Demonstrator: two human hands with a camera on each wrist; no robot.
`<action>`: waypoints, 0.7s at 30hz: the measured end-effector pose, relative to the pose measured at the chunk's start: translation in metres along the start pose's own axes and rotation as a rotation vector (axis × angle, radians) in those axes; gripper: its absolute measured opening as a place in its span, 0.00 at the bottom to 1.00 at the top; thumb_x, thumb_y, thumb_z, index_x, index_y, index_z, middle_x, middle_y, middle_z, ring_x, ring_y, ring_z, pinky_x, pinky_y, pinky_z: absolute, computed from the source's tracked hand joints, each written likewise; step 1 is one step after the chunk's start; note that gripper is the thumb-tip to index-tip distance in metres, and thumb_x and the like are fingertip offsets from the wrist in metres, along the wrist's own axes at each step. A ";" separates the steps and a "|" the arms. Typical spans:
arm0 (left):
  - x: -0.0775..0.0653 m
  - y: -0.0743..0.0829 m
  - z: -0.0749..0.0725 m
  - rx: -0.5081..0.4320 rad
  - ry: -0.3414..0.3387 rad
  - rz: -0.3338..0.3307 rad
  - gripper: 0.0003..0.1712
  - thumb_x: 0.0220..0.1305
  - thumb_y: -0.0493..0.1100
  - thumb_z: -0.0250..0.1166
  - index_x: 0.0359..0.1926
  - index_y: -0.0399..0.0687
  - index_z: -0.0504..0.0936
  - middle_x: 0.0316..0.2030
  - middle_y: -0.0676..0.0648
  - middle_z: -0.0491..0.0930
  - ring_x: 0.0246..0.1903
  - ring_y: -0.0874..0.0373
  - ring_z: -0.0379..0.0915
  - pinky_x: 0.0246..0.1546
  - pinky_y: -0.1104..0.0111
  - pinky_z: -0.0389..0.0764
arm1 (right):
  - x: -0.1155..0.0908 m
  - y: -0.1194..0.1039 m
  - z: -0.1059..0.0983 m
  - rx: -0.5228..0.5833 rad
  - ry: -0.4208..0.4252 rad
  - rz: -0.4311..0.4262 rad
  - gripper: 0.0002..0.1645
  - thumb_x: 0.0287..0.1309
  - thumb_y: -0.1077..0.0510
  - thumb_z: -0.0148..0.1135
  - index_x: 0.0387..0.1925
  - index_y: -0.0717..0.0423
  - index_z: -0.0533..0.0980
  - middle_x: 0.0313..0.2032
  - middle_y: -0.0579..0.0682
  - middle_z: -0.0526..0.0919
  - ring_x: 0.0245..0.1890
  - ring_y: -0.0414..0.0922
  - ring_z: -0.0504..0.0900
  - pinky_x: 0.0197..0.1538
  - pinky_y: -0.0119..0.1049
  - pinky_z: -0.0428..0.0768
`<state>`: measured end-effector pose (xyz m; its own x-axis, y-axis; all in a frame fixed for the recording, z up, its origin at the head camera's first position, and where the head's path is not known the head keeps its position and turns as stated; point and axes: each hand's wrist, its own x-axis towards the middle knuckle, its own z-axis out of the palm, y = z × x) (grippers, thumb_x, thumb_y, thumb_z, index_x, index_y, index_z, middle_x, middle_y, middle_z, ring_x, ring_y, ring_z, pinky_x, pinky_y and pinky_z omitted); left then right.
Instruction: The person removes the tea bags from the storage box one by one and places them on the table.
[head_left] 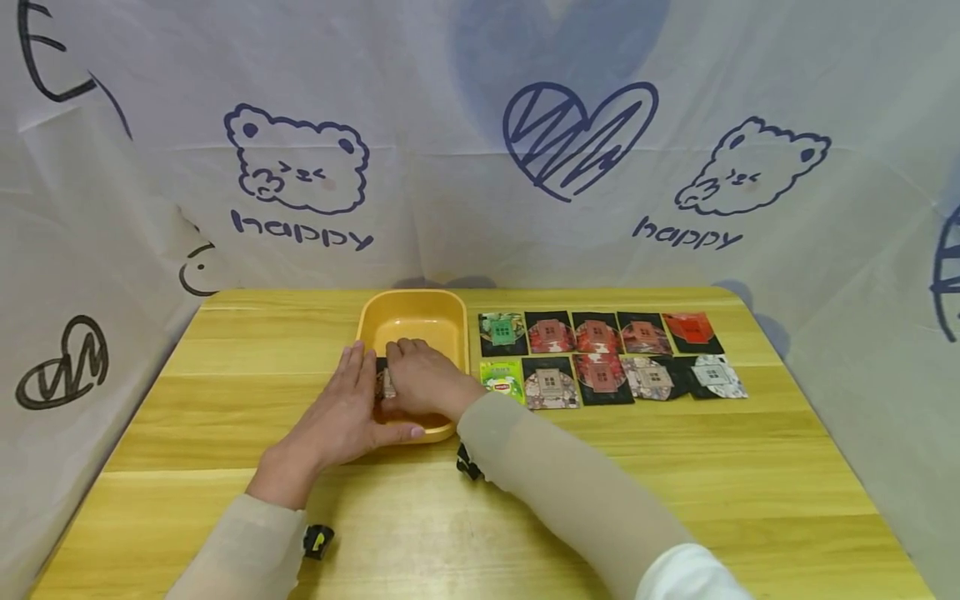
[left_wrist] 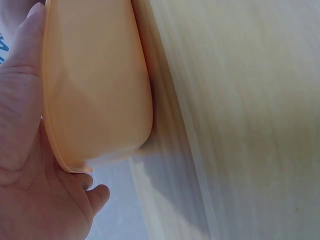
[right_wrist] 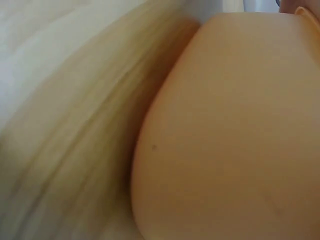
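Observation:
A yellow plastic basin (head_left: pixel 415 300) stands at the back of the wooden table, left of the laid-out packets. My left hand (head_left: pixel 337 417) rests on its near left corner, fingers fairly straight along the left side and thumb on the near rim. In the left wrist view this hand (left_wrist: pixel 40 165) lies against the rim beside the basin's outer wall (left_wrist: pixel 100 80). My right hand (head_left: pixel 423 375) reaches into the basin and holds a dark patterned packet (head_left: pixel 384 382) there; most of it is hidden. Only the basin wall (right_wrist: pixel 225 130) and table fill the right wrist view.
Two rows of small packets lie to the basin's right, among them a green one (head_left: pixel 502 333), a lime-green one (head_left: pixel 502 380) and a red one (head_left: pixel 692 332). A white cloth (head_left: pixel 442 200) printed with bears and hearts hangs behind the table (head_left: pixel 600 492).

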<state>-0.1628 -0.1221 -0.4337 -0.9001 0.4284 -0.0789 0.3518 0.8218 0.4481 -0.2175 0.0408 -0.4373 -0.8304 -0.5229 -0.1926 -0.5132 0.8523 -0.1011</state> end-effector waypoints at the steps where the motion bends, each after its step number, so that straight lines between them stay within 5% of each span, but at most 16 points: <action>1: 0.000 0.000 0.000 0.000 -0.001 0.000 0.84 0.52 0.86 0.64 0.81 0.25 0.40 0.82 0.27 0.32 0.83 0.32 0.30 0.81 0.41 0.48 | 0.001 0.000 0.001 -0.005 -0.001 0.004 0.58 0.68 0.29 0.62 0.81 0.62 0.57 0.78 0.59 0.65 0.79 0.53 0.64 0.82 0.43 0.61; 21: 0.002 0.000 0.002 0.004 -0.006 -0.004 0.84 0.52 0.86 0.64 0.81 0.25 0.39 0.82 0.28 0.30 0.83 0.32 0.29 0.82 0.42 0.47 | 0.003 0.002 0.006 0.026 0.024 0.050 0.57 0.65 0.26 0.64 0.79 0.58 0.62 0.72 0.55 0.73 0.71 0.52 0.73 0.71 0.48 0.77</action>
<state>-0.1641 -0.1205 -0.4360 -0.9001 0.4271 -0.0857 0.3491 0.8249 0.4446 -0.2195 0.0414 -0.4442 -0.8602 -0.4791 -0.1746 -0.4651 0.8775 -0.1167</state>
